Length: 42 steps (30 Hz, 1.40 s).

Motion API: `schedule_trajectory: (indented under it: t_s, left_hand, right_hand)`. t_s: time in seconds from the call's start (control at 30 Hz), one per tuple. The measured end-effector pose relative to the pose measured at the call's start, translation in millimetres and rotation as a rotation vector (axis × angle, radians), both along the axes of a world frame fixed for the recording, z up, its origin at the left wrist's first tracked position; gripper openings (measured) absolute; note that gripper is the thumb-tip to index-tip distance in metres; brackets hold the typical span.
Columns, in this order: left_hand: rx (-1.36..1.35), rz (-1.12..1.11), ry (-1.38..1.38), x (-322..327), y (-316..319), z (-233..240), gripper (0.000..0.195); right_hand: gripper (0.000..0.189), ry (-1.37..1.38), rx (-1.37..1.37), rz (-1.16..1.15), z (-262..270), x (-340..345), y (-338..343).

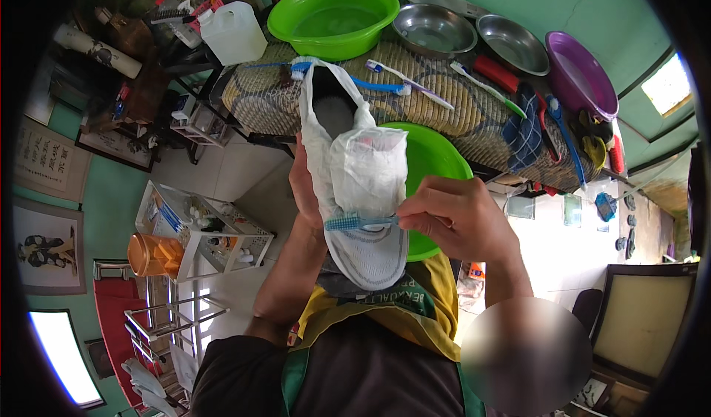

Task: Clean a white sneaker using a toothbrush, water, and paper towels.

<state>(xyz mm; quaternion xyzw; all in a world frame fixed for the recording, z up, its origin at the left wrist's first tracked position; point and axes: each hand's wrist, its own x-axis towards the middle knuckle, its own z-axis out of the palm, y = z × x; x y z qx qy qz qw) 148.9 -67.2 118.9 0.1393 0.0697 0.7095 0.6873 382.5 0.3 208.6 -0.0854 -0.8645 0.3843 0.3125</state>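
Observation:
A white sneaker (369,256) is in front of my chest, its toe pointing towards me. My left hand (305,186) grips its left side, with the fingers partly hidden behind it. The pale, wet-looking tongue (369,167) is spread out over the front, and the dark inside shows at the heel end. My right hand (458,214) pinches the handle of a translucent blue toothbrush (347,222). Its bristle head lies across the shoe just above the toe. Below and behind the shoe is a green basin (439,167), partly covered by it.
A mat-covered bench (433,111) bears another green basin (333,22), metal bowls (436,31), a purple basin (580,75), a blue double-ended brush (383,87), toothbrushes (414,83) and a dark blue cloth (522,133). A white jug (233,33) stands left; a white rack (194,245) stands lower left.

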Motion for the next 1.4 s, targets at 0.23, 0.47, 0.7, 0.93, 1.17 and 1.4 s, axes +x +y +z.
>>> schedule_trajectory:
  t_s: [0.23, 0.47, 0.7, 0.93, 1.17, 1.4]
  left_hand:
    - [0.139, -0.054, -0.056, -6, -4, -33, 0.096]
    - [-0.193, 0.007, 0.161, 7, 6, 14, 0.061]
    - [-0.025, -0.255, -0.214, -1, 12, -7, 0.098]
    - [-0.125, -0.172, 0.014, -3, 9, -6, 0.075]
    - [-0.018, -0.154, -0.018, -1, 8, -22, 0.078]
    - [0.046, -0.293, -0.127, -8, 16, -43, 0.095]
  right_hand:
    - [0.008, 0.098, -0.307, -0.076, -16, -1, 20]
    - [0.013, 0.368, -0.798, 0.023, -49, -10, 21]
    - [0.01, 0.307, -0.867, -0.013, -76, -15, 11]
    - [0.015, 0.247, -0.919, -0.041, -62, -18, 20]
    - [0.02, 0.159, -0.767, -0.067, -42, -10, 39]
    - [0.022, -0.038, -0.385, -0.068, -2, -18, 56]
